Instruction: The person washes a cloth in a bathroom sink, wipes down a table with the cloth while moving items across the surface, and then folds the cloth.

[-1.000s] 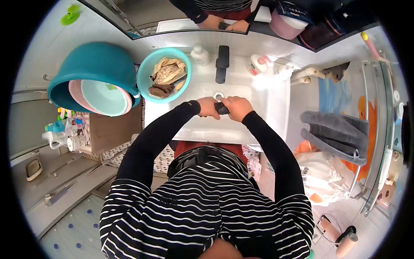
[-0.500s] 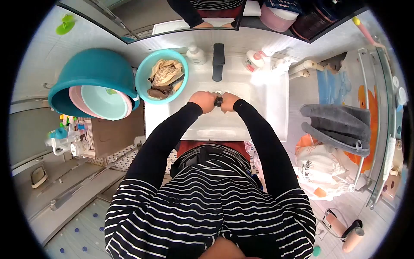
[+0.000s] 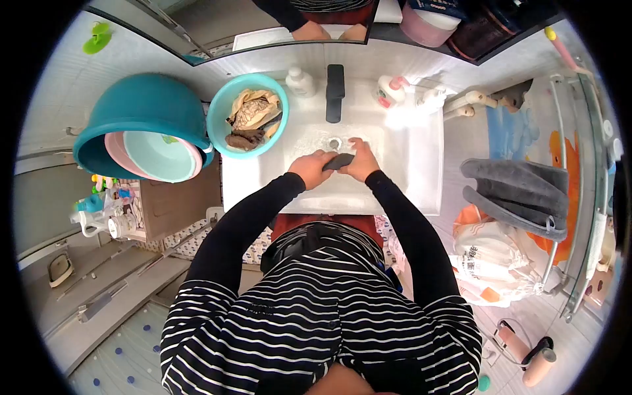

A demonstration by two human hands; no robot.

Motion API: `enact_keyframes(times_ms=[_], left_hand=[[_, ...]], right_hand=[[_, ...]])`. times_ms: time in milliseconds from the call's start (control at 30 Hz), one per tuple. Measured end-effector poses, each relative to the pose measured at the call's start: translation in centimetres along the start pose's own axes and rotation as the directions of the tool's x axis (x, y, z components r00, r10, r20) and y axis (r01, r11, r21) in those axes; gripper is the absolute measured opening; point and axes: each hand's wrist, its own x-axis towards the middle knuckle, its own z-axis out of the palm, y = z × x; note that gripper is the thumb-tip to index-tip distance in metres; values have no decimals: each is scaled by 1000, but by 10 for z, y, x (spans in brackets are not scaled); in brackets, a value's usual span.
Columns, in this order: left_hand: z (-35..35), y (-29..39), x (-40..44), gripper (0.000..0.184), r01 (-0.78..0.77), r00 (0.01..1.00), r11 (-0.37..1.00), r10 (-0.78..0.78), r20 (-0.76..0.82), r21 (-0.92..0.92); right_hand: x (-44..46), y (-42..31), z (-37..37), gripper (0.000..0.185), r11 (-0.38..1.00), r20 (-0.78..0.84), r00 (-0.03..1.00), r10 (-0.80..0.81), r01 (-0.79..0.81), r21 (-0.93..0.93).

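Over the white sink (image 3: 395, 191), both hands hold a small dark grey cloth (image 3: 338, 161). My left hand (image 3: 311, 170) has its fingers closed around the cloth's left end. My right hand (image 3: 361, 160) pinches the right end between thumb and lower fingers, with the index finger raised. Just beyond the hands are the drain (image 3: 334, 143) and water on the basin floor. The black faucet (image 3: 335, 93) stands behind it. To the left, a light-blue basin (image 3: 214, 117) holds beige and brown cloths (image 3: 253, 110).
A white bottle (image 3: 301, 83) stands left of the faucet, a pump bottle (image 3: 390, 92) to its right. A large teal tub (image 3: 141, 95) with smaller basins hangs at the left. A grey towel (image 3: 517, 191) hangs at the right, above a white bag (image 3: 490, 257).
The hands were bunched closely round the dark cloth over the drain. They are now a little nearer the body, with the cloth stretched between them and the right index finger lifted.
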Motion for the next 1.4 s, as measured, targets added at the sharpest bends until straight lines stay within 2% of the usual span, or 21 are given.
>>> enact_keyframes(times_ms=[33, 67, 100, 133, 200, 233, 267, 367, 400, 500, 533, 600, 633, 667, 767, 800, 900, 1067, 1167, 1400], left_hand=[[4, -5, 0, 46, 152, 987, 955, -135, 83, -256], [7, -12, 2, 45, 306, 951, 823, -240, 195, -478], [8, -15, 3, 45, 447, 894, 620, -305, 327, -645], [-22, 2, 4, 41, 632, 773, 361, -361, 522, -686], [-33, 5, 2, 41, 683, 713, -8, -207, 670, -730], [-39, 7, 2, 41, 691, 690, -191, -113, 715, -697], [-45, 12, -1, 35, 710, 671, -251, -41, 740, -658], [-47, 16, 2, 37, 786, 611, -263, 188, 769, -559], [-50, 19, 3, 37, 789, 613, -183, 174, 771, -586], [-50, 16, 13, 38, 800, 565, 149, 140, 813, -582], [-50, 18, 17, 41, 754, 584, 383, -20, 811, -533], [-49, 20, 30, 44, 600, 646, 723, -186, 741, -342], [-49, 22, 34, 45, 500, 690, 842, -248, 680, -201], [-41, 18, 34, 47, 388, 787, 914, -259, 560, -123], [-34, 20, 34, 42, 290, 879, 955, -293, 375, 66], [-39, 25, 37, 35, 281, 855, 951, -310, 416, 131], [-30, 23, 35, 30, 258, 872, 939, -328, 364, 227], [-15, 5, 32, 24, 198, 910, 945, -276, 310, 260], [-10, -4, 30, 22, 160, 920, 947, -246, 305, 278], [-15, -9, 25, 21, 101, 931, 950, -195, 308, 294]], right_hand=[[-10, -8, -2, 86, 992, -90, 995, -53, 63, 112], [-20, -17, -4, 79, 967, -186, 978, -94, 134, 217], [-29, -27, -11, 73, 927, -286, 950, -122, 212, 310], [-38, -33, -16, 72, 914, -216, 970, -107, 182, 362], [-44, -31, -24, 75, 936, -271, 898, -345, 352, -24], [-45, -30, -28, 77, 881, -261, 845, -466, 418, -220], [-43, -29, -34, 73, 830, -223, 820, -528, 442, -340], [-34, -29, -44, 62, 685, -187, 691, -698, 568, -456], [-30, -30, -43, 43, 712, -216, 683, -698, 629, -312], [-22, -25, -48, 28, 719, 61, 772, -632, 614, -326], [-20, -28, -50, 19, 725, 104, 797, -595, 588, -358], [-15, -39, -48, 22, 764, 241, 870, -431, 494, -416], [-13, -44, -47, 23, 772, 303, 891, -339, 447, -451], [-9, -49, -46, 21, 814, 304, 912, -274, 389, -432], [4, -50, -36, 18, 886, 324, 942, -93, 226, -404], [6, -50, -31, 18, 901, 326, 944, -54, 187, -392], [13, -47, -19, 21, 931, 339, 940, 46, 82, -355], [22, -46, -9, 26, 958, 410, 900, 148, -28, -284], [29, -31, 10, 27, 975, 415, 899, 136, -48, -217], [32, -42, 8, 23, 979, 548, 823, 150, -45, -200]])
